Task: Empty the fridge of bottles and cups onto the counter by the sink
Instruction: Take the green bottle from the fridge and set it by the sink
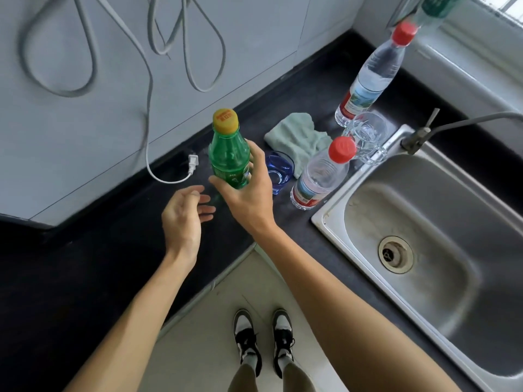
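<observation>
2 red-cap btls [370, 75] [319, 176], 2 cups [366, 137] [278, 172]; R hand [249, 193] grips green btl [227, 154].

Footwear: low black-and-white lace-up sneakers [246, 339]. Socks [251, 363]: light grey, visible above the collars. Trousers [242, 381]: olive-khaki, narrow at the ankle. Forearms [339, 292]: bare.

We see pale green cloth [297, 137], crumpled, near grey wall [254, 38]. White plug [192, 164] lies flat, its white cord [147, 142] climbing wall. Grey cables [66, 93] hang there in loops. We note metal faucet [414, 141] with grey hose [467, 121], black-and-white shoes [246, 338] on pale floor [198, 335].
</observation>
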